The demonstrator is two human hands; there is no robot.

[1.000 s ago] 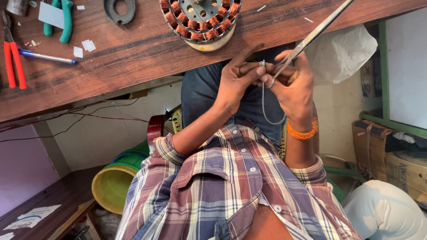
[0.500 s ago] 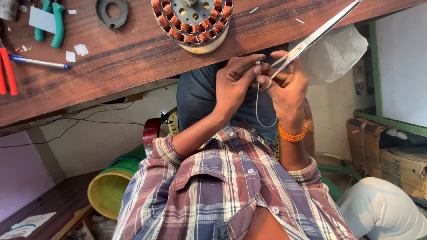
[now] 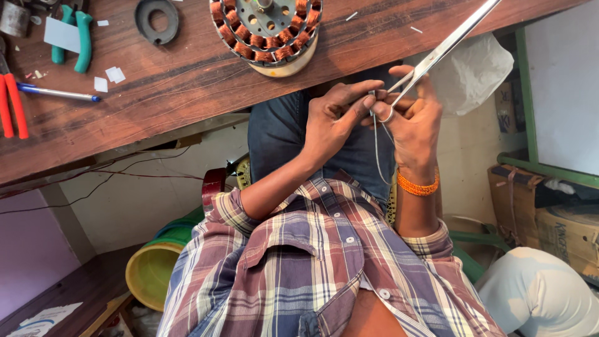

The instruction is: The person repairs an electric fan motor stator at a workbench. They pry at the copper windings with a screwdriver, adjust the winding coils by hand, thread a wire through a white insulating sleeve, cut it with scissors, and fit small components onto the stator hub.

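Wire: thin loop (image 3: 377,146) hanging below both hands, over the lap.
Left hand (image 3: 334,122): fingertips pinching wire.
Right hand (image 3: 412,122): closed around scissors (image 3: 437,56).
Risk: slack wire may slip from blades.

**What the view leaves out**

The long metal scissors (image 3: 437,56) run off the top edge, so their tips stay unseen. The motor stator (image 3: 265,28) and the red-handled pliers (image 3: 12,103) are cropped by the frame too. What the left hand (image 3: 334,122) pinches against the right hand (image 3: 412,122) is too small to tell; the thin wire (image 3: 377,150) partly hides behind fingers.
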